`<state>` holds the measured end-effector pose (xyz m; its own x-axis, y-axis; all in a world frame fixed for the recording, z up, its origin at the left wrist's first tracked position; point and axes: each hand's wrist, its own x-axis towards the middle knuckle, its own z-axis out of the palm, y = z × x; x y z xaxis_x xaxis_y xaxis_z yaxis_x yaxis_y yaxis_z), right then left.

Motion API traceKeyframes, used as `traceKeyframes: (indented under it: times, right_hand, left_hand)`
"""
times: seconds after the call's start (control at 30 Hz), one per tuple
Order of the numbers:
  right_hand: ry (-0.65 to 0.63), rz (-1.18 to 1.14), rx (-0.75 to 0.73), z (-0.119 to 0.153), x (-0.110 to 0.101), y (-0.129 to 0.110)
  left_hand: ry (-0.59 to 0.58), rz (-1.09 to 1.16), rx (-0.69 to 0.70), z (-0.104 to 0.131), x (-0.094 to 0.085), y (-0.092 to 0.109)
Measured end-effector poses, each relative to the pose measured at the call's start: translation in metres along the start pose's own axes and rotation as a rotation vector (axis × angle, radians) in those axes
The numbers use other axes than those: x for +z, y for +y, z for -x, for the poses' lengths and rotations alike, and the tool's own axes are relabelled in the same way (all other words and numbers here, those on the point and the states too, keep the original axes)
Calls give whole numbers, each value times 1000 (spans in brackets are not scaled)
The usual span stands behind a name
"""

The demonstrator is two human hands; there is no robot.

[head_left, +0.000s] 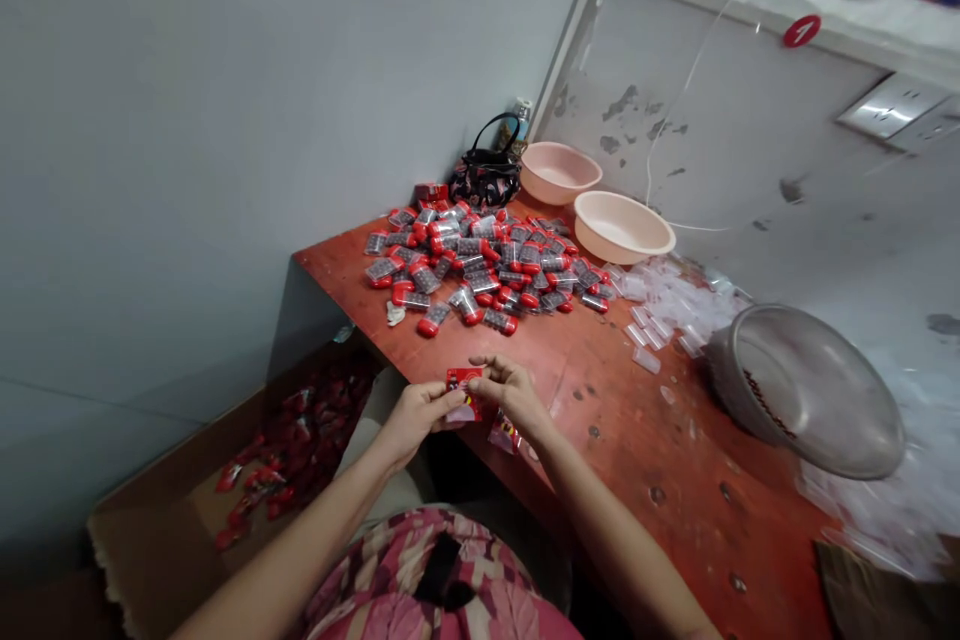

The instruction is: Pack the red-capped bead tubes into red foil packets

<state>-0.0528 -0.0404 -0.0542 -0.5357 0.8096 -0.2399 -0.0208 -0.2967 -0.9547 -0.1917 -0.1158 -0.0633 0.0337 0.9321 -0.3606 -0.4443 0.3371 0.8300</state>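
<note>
Near the table's front edge, my left hand (420, 418) pinches a small red printed packet (463, 412) between thumb and fingers. At the packet's upper right side, my right hand (516, 396) has its thumb and fingers closed on it. Whether the piece is a flat bag or a card is too small to tell. A similar colourful packet (504, 434) lies on the table edge below my right hand. Beyond both hands spreads a heap of small clear containers with red ends (480, 265) and dark contents.
Two pale basins (625, 228) and a black handbag (486, 178) stand at the back. On the right, a metal bowl (817, 390) tilts among loose clear plastic pieces (667, 305). A cardboard box (202, 510) holding red packets (289, 450) is down at the left.
</note>
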Motion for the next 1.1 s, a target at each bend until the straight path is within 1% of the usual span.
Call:
traceKeyframes:
  times: [0.07, 0.13, 0.2, 0.23, 0.27, 0.33, 0.4, 0.43, 0.5, 0.57, 0.7, 0.73, 0.77, 0.8, 0.83, 0.87, 0.93, 0.97, 1.03, 1.1]
  right_hand:
    - [-15, 52, -35, 1, 3, 1]
    - [-66, 164, -67, 0, 3, 2]
    - [-120, 386, -130, -6, -3, -2]
    - [-111, 566, -179, -11, -7, -6]
    - [-71, 775, -232, -18, -12, -10]
    - [77, 1178, -321, -35, -22, -21]
    - [173, 1378, -347, -51, -30, -29]
    - [180, 1417, -347, -57, -33, -31]
    - [155, 1458, -355, -64, -38, -31]
    - [99, 1496, -374, -63, -42, -28]
    - [-106, 1501, -456, -49, -62, -20]
    - [-130, 1479, -488, -44, -67, -17]
    - [-113, 1444, -518, -40, -73, -15]
    - [-45, 1398, -535, -35, -76, -13]
    - [70, 1347, -527, -31, -78, -11]
    - [205, 1303, -486, -27, -78, -9]
    - [432, 1266, -330, -22, -72, -7]
    - [500, 1276, -234, -22, -67, -7]
    - [541, 1310, -75, -26, -57, -8]
    - [519, 1252, 5, -33, -50, -9]
  left_hand:
    - [44, -10, -25, 0, -1, -1]
    - [75, -19, -31, 2, -5, -4]
    - [106, -28, -18, 6, -8, -8]
    - [129, -32, -7, 8, -9, -10]
    - [154, -35, 2, 11, -10, -12]
    - [205, -27, 24, 15, -11, -17]
    - [248, 6, 48, 18, -11, -21]
    - [262, 27, 57, 19, -10, -22]
    - [287, 66, 72, 19, -10, -24]
    - [307, 86, 78, 18, -10, -25]
    - [354, 138, 70, 14, -13, -22]
    - [365, 161, 61, 13, -13, -21]
    - [372, 186, 51, 11, -14, -20]
    - [377, 210, 40, 10, -14, -19]
    - [379, 231, 30, 9, -15, -18]
    - [379, 250, 22, 7, -15, -17]
    - [380, 288, 14, 3, -16, -16]
    - [383, 311, 11, 1, -16, -15]
    - [399, 367, 6, -3, -16, -14]
    - [432, 440, -5, -6, -16, -12]
